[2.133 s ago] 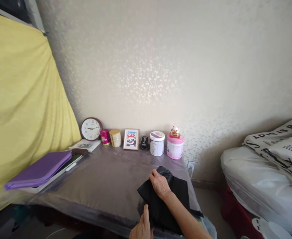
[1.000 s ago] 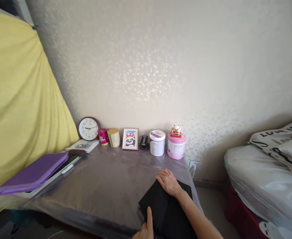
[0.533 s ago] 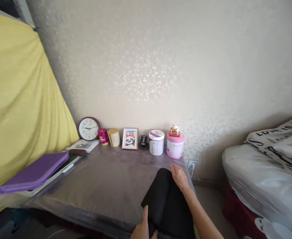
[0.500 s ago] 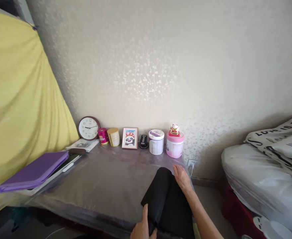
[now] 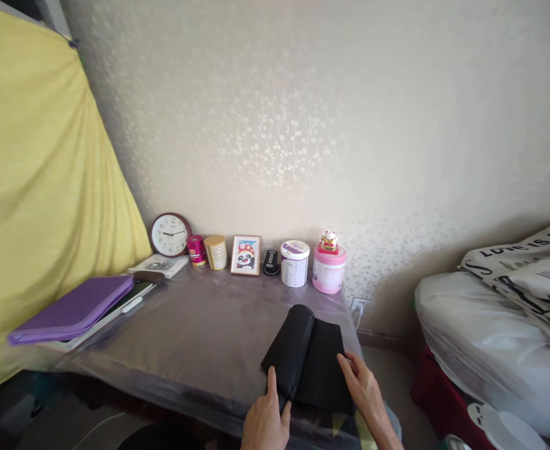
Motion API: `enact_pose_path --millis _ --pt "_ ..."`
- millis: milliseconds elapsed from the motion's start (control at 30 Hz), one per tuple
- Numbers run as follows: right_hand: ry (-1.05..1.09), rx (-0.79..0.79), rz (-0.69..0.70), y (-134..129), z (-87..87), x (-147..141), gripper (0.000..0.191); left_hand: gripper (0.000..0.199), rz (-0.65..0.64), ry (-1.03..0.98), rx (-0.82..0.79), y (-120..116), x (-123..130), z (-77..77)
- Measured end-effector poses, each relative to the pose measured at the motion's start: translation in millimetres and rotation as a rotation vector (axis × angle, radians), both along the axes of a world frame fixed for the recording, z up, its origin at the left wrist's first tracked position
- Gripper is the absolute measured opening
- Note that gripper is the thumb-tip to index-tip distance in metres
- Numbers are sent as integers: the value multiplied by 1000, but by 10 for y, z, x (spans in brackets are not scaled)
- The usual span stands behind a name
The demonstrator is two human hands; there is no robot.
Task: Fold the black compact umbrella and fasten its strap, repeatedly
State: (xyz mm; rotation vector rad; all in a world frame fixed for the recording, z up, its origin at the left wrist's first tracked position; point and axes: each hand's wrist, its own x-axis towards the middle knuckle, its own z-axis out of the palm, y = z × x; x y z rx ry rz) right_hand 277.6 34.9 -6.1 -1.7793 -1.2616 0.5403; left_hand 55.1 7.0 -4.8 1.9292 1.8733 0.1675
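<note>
A black folded sheet of thin, smooth material lies at the right front of the table, with a rounded, rolled-over fold on its left side and a flat flap on its right. My left hand grips its near left end, index finger stretched along the outside and thumb at the fold's lower end. At the flap's right edge, my right hand pinches the material between thumb and fingers. The underside of the sheet is hidden.
Along the wall stand a clock, a pink can, a yellow-lidded jar, a panda picture frame, a black device, and two tubs. A purple folder lies left. Bagged bedding is right, past the table edge.
My right hand has moved from the sheet's far end down to its right edge, nearer to me. The flap now spreads further open; my left hand keeps its hold.
</note>
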Motion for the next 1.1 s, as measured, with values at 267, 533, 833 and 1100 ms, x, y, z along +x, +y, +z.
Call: enact_pose_path --millis 267,533,833,1100 --pt "184 28 113 219 214 -223 48 61 -4 -4 -58 -11 17 112" --pt "179 -3 223 631 388 -753 57 61 -2 37 -100 -30 81 198" --pt "-77 -146 278 818 299 -1066 42 60 -7 68 -160 -18 111 337" --pt "-240 -127 356 783 374 -1081 35 62 -41 65 -90 -61 55 235"
